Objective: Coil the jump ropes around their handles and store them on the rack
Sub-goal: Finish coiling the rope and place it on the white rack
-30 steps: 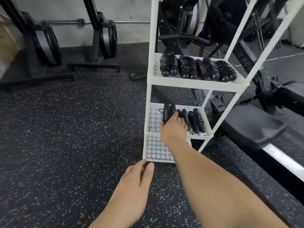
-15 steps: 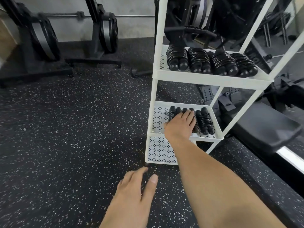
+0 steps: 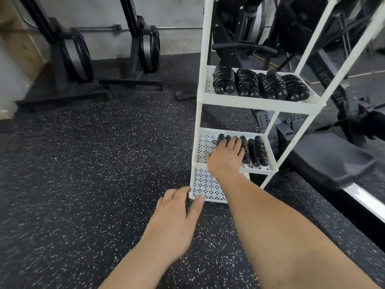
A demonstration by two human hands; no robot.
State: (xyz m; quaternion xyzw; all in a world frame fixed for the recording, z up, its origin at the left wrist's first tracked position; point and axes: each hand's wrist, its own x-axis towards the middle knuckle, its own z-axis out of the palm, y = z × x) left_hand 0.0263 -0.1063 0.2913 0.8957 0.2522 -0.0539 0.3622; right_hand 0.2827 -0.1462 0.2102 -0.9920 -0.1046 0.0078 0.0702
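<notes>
A white three-tier rack (image 3: 258, 102) stands on the floor to the right of centre. Several black coiled jump ropes (image 3: 260, 84) lie side by side on its upper shelf. More coiled ropes (image 3: 257, 150) lie on the middle shelf (image 3: 260, 170). My right hand (image 3: 226, 157) reaches into that shelf and rests on the left-hand bundles, fingers spread flat over them and hiding most of them. My left hand (image 3: 175, 220) hovers relaxed and empty just above the floor, its fingertips next to the front-left corner of the bottom shelf (image 3: 205, 184).
Speckled black rubber floor (image 3: 83, 174) spreads to the left. Two black machines with flywheels (image 3: 73, 55) (image 3: 148, 49) stand against the back wall. A padded bench (image 3: 333, 163) and more black gym frames crowd the right side behind the rack.
My right hand has flattened and slid slightly right over the bundles on the middle shelf. My left hand has moved forward to the rack's bottom corner.
</notes>
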